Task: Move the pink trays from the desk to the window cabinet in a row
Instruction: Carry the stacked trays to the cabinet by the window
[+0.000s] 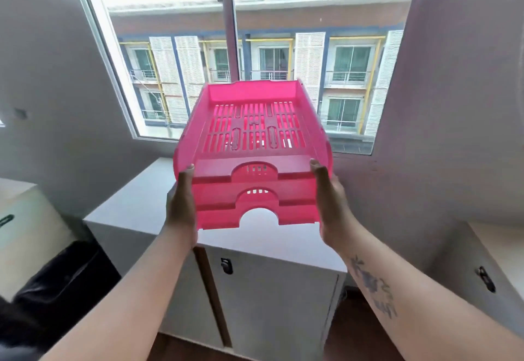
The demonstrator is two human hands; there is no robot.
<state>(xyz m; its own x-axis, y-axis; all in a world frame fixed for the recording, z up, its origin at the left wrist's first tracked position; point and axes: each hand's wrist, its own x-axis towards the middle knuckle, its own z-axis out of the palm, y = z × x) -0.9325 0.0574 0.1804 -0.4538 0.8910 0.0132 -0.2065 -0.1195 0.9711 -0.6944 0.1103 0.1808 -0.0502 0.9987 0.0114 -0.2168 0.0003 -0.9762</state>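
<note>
A stack of three pink trays [252,162], nested one on another, hangs in the air in front of the window. My left hand [181,204] grips the stack's left side and my right hand [331,204] grips its right side, thumbs on the top tray's front edge. The trays have slotted bottoms and arched cut-outs in their front walls. The stack is tilted with its far end raised. Below it stands the white window cabinet [136,207]; the stack is clear of its top.
The cabinet has two doors with dark latches [226,265]. A large window [175,62] is behind it. Another white cabinet [482,270] stands at the right. At the left are a pale box [25,218] and a black object [65,275].
</note>
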